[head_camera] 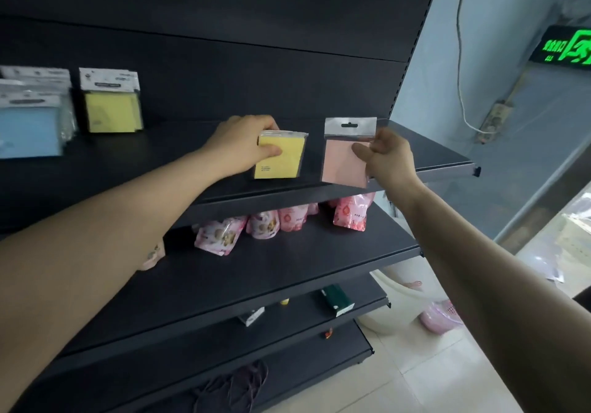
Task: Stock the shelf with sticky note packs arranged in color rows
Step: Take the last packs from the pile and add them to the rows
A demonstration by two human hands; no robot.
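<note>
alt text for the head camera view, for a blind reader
The left hand grips a plastic-wrapped yellow sticky note pack and the right hand pinches a pink sticky note pack at a black metal shelf. More yellow packs and blue packs stand upright further left.

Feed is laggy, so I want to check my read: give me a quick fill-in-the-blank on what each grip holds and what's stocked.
The left grip holds a thick pack coloured ____.
The right grip pinches a tabbed pack coloured ____.
On the shelf, the standing yellow pack is to the ____ of the blue packs.
Missing words: yellow; pink; right.
</note>
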